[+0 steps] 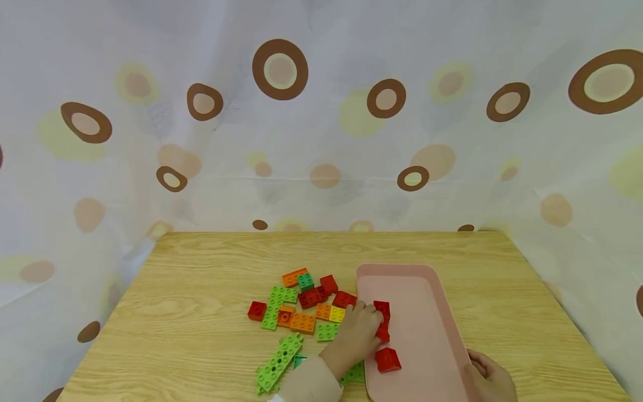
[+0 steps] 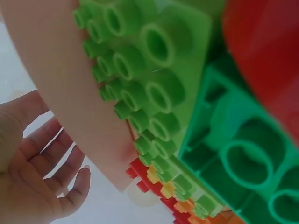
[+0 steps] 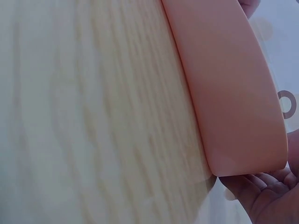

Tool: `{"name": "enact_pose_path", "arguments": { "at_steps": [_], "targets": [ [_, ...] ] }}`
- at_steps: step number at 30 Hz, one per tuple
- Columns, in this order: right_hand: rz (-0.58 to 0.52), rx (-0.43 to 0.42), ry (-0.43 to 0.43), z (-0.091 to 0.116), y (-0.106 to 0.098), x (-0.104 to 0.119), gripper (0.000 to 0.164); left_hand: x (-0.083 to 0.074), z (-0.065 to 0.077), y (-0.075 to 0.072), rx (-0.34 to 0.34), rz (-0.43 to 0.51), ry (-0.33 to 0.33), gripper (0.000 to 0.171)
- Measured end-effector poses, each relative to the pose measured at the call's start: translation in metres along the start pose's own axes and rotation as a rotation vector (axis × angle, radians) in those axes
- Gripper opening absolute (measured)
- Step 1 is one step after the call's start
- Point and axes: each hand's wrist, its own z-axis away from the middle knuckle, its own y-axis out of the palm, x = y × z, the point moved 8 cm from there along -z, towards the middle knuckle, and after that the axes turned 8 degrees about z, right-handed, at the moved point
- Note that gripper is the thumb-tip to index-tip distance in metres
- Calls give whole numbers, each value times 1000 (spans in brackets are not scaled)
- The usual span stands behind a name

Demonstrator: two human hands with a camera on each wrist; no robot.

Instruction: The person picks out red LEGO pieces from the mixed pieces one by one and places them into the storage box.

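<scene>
My left hand reaches over the left rim of the pink tray, its fingers beside red bricks inside. In the left wrist view that hand shows loosely bent fingers with nothing seen between them. One red brick lies by the fingertips, another red brick is partly hidden by them, and a third red brick sits nearer the front. My right hand grips the tray's right side near the front; in the right wrist view its fingers are at the tray's end.
Left of the tray lie loose bricks: a long light green piece, orange bricks, a yellow brick, a dark green brick, a lone red brick and more. Patterned cloth surrounds the wooden table.
</scene>
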Motion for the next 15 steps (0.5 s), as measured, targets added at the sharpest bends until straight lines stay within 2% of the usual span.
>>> {"name": "enact_pose_path", "arguments": {
  "at_steps": [8, 15],
  "targets": [
    [17, 13, 20, 0, 0, -1, 41, 3, -3, 9, 0, -23, -26, 26],
    [3, -3, 21, 0, 1, -3, 40, 2, -7, 17, 50, -76, -58, 32]
  ]
}}
